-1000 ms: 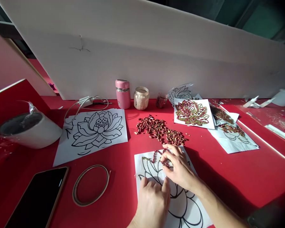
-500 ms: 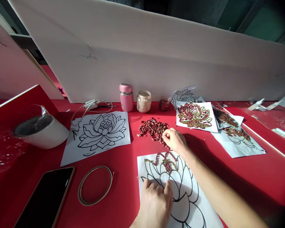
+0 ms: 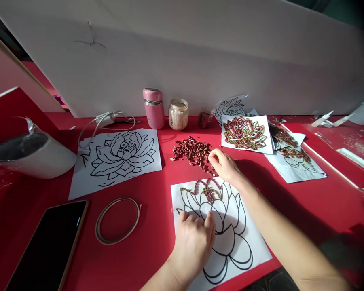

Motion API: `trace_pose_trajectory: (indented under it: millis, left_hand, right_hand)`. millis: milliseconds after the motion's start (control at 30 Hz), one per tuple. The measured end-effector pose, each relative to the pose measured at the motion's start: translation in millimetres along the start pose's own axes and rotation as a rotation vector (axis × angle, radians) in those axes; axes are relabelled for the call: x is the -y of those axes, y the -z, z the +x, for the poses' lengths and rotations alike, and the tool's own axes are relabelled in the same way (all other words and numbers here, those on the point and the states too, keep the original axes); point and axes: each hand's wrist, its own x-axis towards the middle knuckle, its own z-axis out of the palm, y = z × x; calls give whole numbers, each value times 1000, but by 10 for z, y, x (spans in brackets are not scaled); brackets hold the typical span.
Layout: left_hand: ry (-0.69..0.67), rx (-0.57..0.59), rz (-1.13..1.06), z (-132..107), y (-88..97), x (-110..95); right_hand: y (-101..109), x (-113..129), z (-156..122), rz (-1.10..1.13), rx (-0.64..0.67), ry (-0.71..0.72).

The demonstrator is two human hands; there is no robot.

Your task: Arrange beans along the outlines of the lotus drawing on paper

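Note:
On the red table lies a white sheet [image 3: 239, 242] with a black lotus outline. Rows of small red and green beans [image 3: 208, 190] cover a few petals at its top. My left hand [image 3: 194, 238] rests on the sheet's left part, closed, fingers curled under and out of sight. Just beyond the sheet, my right hand [image 3: 224, 163] is at the right side of a loose pile of dark red beans [image 3: 191, 149]. Its thumb and finger are pinched together; whatever they hold is too small or hidden to make out.
Left are a lotus line drawing [image 3: 124, 155], a roll of tape [image 3: 118, 220], a phone [image 3: 47, 244] and a white tub [image 3: 39, 157]. A pink flask [image 3: 153, 109], a jar [image 3: 178, 115] and a small cup [image 3: 205, 118] stand behind. A bean-covered lotus picture [image 3: 245, 133] lies right.
The camera view has shifted, so the table's things appear higher and slightly left. My right hand stays by the bean pile, now a little farther from the beans. My left hand stays on the sheet.

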Motion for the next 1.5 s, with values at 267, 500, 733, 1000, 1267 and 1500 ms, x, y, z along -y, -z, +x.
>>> trace_pose_trajectory:
  millis: [267, 500, 733, 1000, 1267, 1500]
  left_hand:
    - [0, -27, 11, 8, -6, -11]
    - [21, -13, 7, 18, -5, -18]
    - [18, -26, 5, 7, -10, -29]
    - [21, -9, 3, -1, 1, -29]
    - [23, -14, 12, -1, -8, -22]
    - [26, -16, 6, 3, -8, -21]
  right_hand:
    - [-70, 80, -621, 332, -60, 238]
    - [-146, 157, -713, 114, 25, 402]
    - [-68, 173, -644, -48, 97, 552]
    - [27, 143, -495, -96, 142, 727]
    - [31, 105, -443, -220, 215, 846]
    - [50, 115, -424, -277, 244, 878]
